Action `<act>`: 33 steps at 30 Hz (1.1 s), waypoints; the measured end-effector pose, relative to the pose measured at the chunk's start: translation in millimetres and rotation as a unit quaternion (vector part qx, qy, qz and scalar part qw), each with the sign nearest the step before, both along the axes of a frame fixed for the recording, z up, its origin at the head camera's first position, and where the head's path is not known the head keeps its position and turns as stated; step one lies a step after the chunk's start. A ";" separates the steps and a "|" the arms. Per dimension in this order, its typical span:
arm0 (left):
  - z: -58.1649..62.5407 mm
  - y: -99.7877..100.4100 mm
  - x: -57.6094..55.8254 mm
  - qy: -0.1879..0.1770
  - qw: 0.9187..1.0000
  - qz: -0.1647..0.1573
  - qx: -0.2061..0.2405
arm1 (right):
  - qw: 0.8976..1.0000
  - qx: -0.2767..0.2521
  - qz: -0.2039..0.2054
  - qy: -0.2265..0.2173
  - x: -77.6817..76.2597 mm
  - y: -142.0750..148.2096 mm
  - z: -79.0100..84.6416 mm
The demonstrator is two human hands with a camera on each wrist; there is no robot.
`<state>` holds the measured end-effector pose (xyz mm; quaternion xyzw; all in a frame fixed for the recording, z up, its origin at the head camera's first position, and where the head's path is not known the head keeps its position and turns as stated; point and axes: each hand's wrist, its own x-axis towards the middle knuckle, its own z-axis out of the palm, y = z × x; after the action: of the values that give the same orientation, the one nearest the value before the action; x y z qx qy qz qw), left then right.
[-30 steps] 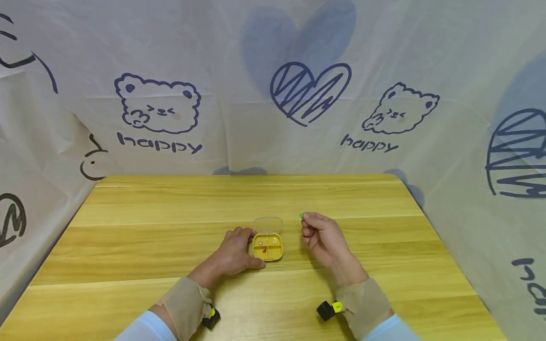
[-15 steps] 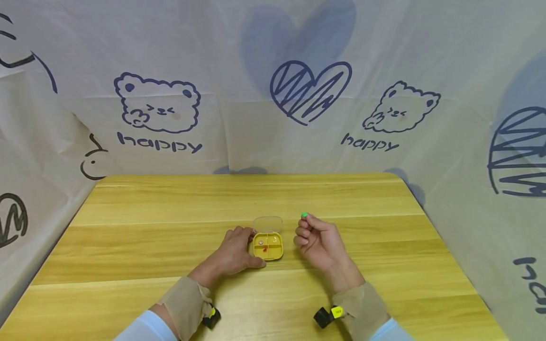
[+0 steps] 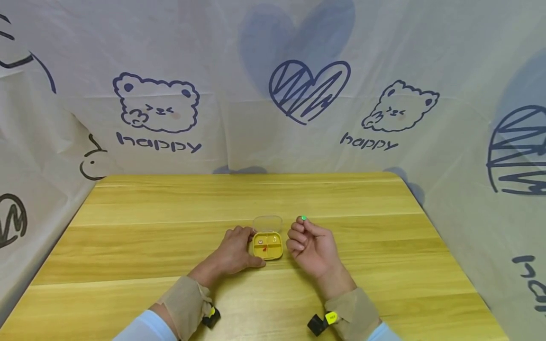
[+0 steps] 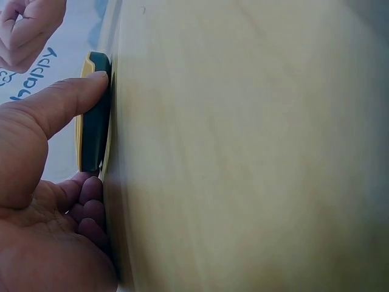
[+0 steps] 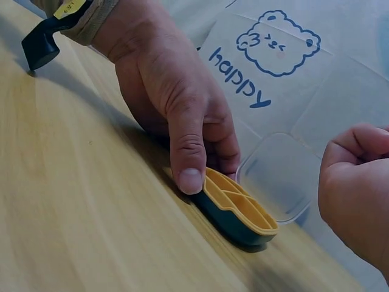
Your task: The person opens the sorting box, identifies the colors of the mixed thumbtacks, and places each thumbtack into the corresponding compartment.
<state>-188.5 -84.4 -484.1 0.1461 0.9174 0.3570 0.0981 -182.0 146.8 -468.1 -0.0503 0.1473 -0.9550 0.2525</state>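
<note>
A small pill box (image 3: 275, 252), yellow inside and dark green (image 5: 228, 222) outside, lies on the table with its clear lid (image 3: 268, 222) raised at the back. Four-way dividers split it; a whitish round pill (image 3: 260, 242) is in the far left compartment, a red piece (image 3: 265, 249) in the near left, and a small pale yellowish thing (image 3: 275, 240) in the far right. My left hand (image 3: 233, 253) grips the box from the left, thumb (image 4: 85, 94) on its front side. Right of the box, my right hand (image 3: 314, 248) is raised, pinching a green pill (image 3: 304, 218) between thumb and fingertips.
The wooden table (image 3: 149, 227) reaches back to a white cloth (image 3: 239, 132) with blue drawings, which also hangs at both sides. A black wrist camera (image 3: 317, 324) sits on the right wrist, another (image 3: 211, 317) on the left.
My right hand has moved left and turned its palm side up, bringing more of the green pill into sight. The left hand and pill box have stayed in place.
</note>
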 end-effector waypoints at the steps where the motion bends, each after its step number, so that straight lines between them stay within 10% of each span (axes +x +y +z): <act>1: -0.2 -0.1 0.1 0.000 1.000 0.000 -0.001 | 1.000 -0.007 0.000 -0.002 0.3 -0.3 -0.3; 33: -0.3 -1.4 -0.1 0.001 1.000 -0.001 0.007 | 0.999 -0.037 0.006 0.010 2.5 -2.2 -0.6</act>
<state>-188.6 -85.8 -484.4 0.1475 0.9149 0.3630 0.0966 -179.5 144.5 -468.7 -0.0696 0.1142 -0.9577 0.2548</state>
